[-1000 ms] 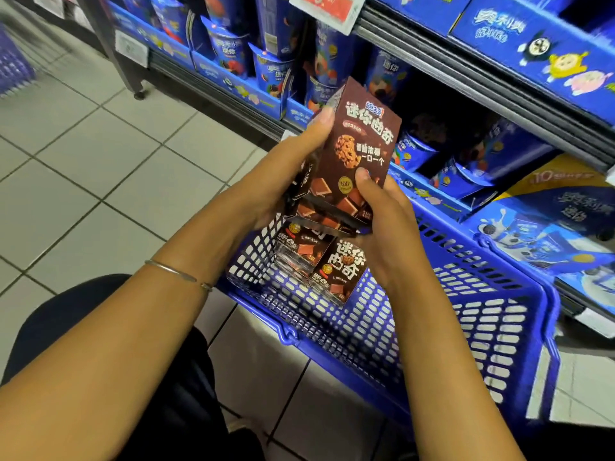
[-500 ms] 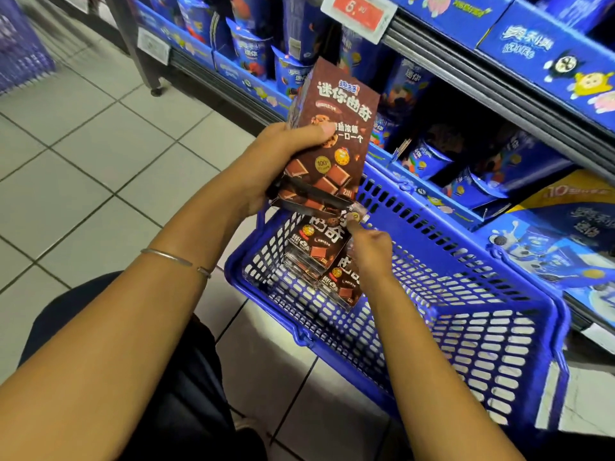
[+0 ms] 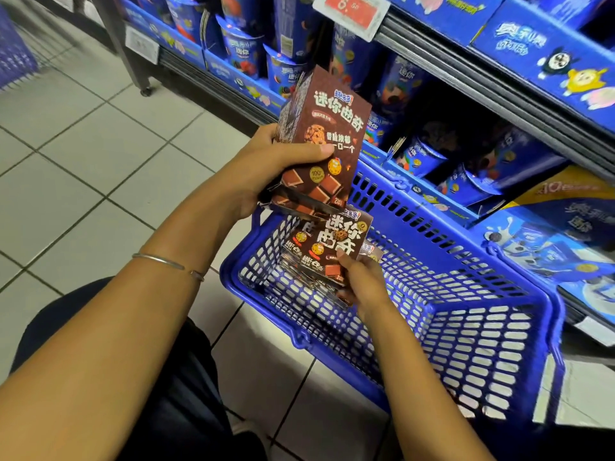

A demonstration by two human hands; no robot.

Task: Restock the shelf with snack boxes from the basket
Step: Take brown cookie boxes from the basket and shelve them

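My left hand (image 3: 276,168) grips a brown snack box (image 3: 327,128) with cookie and chocolate pictures, held upright above the near-left corner of the blue plastic basket (image 3: 466,314). A second box edge shows just under it in the same hand. Lower down, my right hand (image 3: 362,284) pinches another brown box (image 3: 339,241), lifted partly out of the basket. More brown boxes (image 3: 299,264) lie beneath it on the basket's floor. The shelf (image 3: 482,78) runs diagonally behind, filled with blue cups and cartons.
Blue snack cups (image 3: 243,51) stand on the lower shelf tier, and large blue cartons (image 3: 565,234) sit at the right. A red price tag (image 3: 352,8) hangs on the upper rail. Grey tiled floor (image 3: 83,154) spreads to the left. A shelf leg with a caster (image 3: 143,88) stands at the back.
My right hand let go of the upper box, dropped into the basket and took hold of another brown box there. My left hand lifted its box slightly.
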